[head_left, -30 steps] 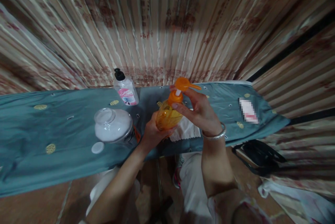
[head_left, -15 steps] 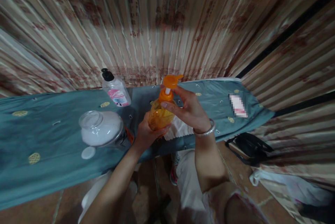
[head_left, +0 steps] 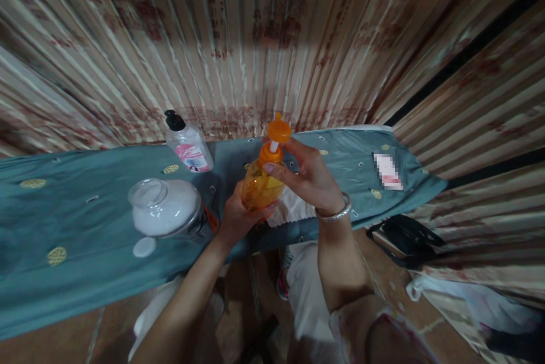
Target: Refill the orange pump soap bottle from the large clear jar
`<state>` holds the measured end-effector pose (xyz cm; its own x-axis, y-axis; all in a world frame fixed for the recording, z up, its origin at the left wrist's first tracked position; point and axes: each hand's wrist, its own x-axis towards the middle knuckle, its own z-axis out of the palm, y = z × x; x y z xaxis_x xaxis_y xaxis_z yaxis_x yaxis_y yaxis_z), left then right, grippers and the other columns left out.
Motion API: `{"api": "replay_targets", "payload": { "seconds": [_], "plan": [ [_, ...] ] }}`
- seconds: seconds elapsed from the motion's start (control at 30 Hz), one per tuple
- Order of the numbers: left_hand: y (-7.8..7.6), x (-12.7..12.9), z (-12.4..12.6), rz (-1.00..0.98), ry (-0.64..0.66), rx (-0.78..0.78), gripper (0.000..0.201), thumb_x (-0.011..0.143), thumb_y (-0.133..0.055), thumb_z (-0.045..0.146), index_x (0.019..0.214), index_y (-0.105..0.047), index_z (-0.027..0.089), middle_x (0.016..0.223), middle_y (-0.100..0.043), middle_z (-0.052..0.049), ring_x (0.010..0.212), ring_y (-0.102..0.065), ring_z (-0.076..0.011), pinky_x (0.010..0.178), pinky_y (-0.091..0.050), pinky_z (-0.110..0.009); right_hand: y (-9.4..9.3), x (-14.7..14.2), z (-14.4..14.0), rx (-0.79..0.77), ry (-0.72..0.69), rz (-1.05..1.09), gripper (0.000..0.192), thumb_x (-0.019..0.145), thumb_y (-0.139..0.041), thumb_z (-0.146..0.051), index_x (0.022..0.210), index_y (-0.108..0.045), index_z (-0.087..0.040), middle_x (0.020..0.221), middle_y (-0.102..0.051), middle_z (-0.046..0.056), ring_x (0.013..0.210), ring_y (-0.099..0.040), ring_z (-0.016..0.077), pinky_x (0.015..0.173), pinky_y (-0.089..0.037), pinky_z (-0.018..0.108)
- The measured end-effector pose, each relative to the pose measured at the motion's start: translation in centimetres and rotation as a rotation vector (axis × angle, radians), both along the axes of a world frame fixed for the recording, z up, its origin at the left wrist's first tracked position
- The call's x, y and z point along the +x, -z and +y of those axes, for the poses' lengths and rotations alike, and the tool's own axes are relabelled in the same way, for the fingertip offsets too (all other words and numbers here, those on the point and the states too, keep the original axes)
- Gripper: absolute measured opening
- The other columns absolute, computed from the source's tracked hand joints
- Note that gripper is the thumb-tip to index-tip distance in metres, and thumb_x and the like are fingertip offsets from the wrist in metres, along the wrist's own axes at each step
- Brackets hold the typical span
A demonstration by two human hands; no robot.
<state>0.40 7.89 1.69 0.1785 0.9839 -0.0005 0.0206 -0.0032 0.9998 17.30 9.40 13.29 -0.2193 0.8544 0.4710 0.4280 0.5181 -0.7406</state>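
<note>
An orange see-through pump bottle [head_left: 258,187] is held upright in front of me, over the table. My left hand [head_left: 240,213] wraps round its lower body. At the neck, the thumb and fingers of my right hand [head_left: 310,176] close round the orange pump collar [head_left: 270,154]. The pump head [head_left: 279,130] stands raised on its white stem, its spout pointing away from me. To the left stands a clear wide-mouthed jar [head_left: 166,208] with white contents and an uncovered mouth. Beside it a white lid [head_left: 145,247] lies on the cloth.
A clear pump bottle with a black top [head_left: 189,148] stands at the back left. White cloth [head_left: 289,209] lies behind my hands. A blurred pinkish-white item [head_left: 388,171] is on the right of the teal tablecloth [head_left: 93,222]. Curtains [head_left: 255,40] hang behind; a black bag [head_left: 406,239] sits lower right.
The pump head has turned: its spout pointed right and now points away from me. Both hands keep nearly the same place on the bottle.
</note>
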Motion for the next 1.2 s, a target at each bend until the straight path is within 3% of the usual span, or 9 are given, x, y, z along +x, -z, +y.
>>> {"api": "replay_targets", "payload": {
  "seconds": [0.07, 0.17, 0.33, 0.6, 0.8, 0.97, 1.2],
  "plan": [
    [0.0, 0.1, 0.0, -0.012, 0.001, 0.004, 0.07, 0.058, -0.088, 0.042, 0.116, -0.054, 0.02, 0.108, -0.072, -0.005, 0.096, -0.071, -0.0213, 0.088, -0.056, -0.036, 0.1, 0.2, 0.0, 0.008, -0.031, 0.01, 0.048, 0.087, -0.064, -0.059, 0.121, -0.065, -0.025, 0.127, -0.069, 0.006, 0.121, -0.063, 0.0247, 0.107, -0.047, 0.041],
    [0.2, 0.2, 0.0, -0.019, 0.006, 0.008, 0.072, 0.058, -0.088, 0.042, 0.118, -0.053, 0.02, 0.11, -0.072, -0.005, 0.098, -0.07, -0.0217, 0.089, -0.056, -0.036, 0.3, 0.2, 0.1, 0.042, 0.036, 0.017, 0.057, 0.08, -0.073, -0.06, 0.121, -0.064, -0.022, 0.126, -0.069, 0.008, 0.12, -0.063, 0.0264, 0.106, -0.048, 0.041],
    [0.4, 0.1, 0.0, -0.011, 0.003, 0.007, 0.072, 0.058, -0.088, 0.042, 0.117, -0.053, 0.02, 0.109, -0.071, -0.005, 0.098, -0.07, -0.0228, 0.088, -0.056, -0.038, 0.6, -0.1, 0.2, 0.075, 0.189, -0.018, 0.052, 0.071, -0.08, -0.061, 0.101, -0.068, -0.021, 0.112, -0.072, 0.007, 0.109, -0.066, 0.0268, 0.101, -0.05, 0.043],
    [0.2, 0.2, -0.1, 0.017, 0.011, 0.023, 0.073, 0.061, -0.086, 0.044, 0.121, -0.052, 0.019, 0.114, -0.07, -0.008, 0.102, -0.069, -0.024, 0.091, -0.055, -0.037, -0.5, 0.0, -0.8, 0.129, 0.081, 0.033, 0.038, 0.087, -0.07, -0.049, 0.114, -0.067, -0.023, 0.122, -0.071, 0.007, 0.12, -0.063, 0.025, 0.105, -0.049, 0.042],
    [0.8, 0.1, 0.0, 0.053, 0.008, 0.039, 0.074, 0.059, -0.088, 0.038, 0.122, -0.053, 0.021, 0.114, -0.07, -0.006, 0.104, -0.069, -0.0233, 0.092, -0.055, -0.039, -1.2, 0.1, -1.9, 0.169, 0.134, 0.205, 0.033, 0.087, -0.072, -0.041, 0.114, -0.066, -0.024, 0.116, -0.07, 0.004, 0.114, -0.065, 0.0229, 0.101, -0.052, 0.04],
    [1.2, 0.2, 0.1, 0.071, 0.021, 0.056, 0.07, 0.058, -0.087, 0.032, 0.119, -0.054, 0.022, 0.111, -0.07, -0.003, 0.101, -0.069, -0.0222, 0.091, -0.055, -0.038, -3.1, 0.3, -2.7, 0.328, 0.206, 0.406, 0.021, 0.085, -0.076, -0.033, 0.104, -0.069, -0.026, 0.104, -0.072, 0.001, 0.097, -0.069, 0.0187, 0.089, -0.057, 0.036],
    [1.2, 0.2, 0.2, 0.074, 0.018, 0.063, 0.069, 0.058, -0.086, 0.03, 0.118, -0.054, 0.021, 0.106, -0.071, -0.003, 0.097, -0.069, -0.0215, 0.088, -0.056, -0.036, -7.4, 1.9, -3.2, 0.56, 0.31, 0.434, 0.019, 0.078, -0.082, -0.034, 0.091, -0.073, -0.023, 0.081, -0.068, -0.004, 0.081, -0.067, 0.0146, 0.075, -0.053, 0.03]
  ]
}}
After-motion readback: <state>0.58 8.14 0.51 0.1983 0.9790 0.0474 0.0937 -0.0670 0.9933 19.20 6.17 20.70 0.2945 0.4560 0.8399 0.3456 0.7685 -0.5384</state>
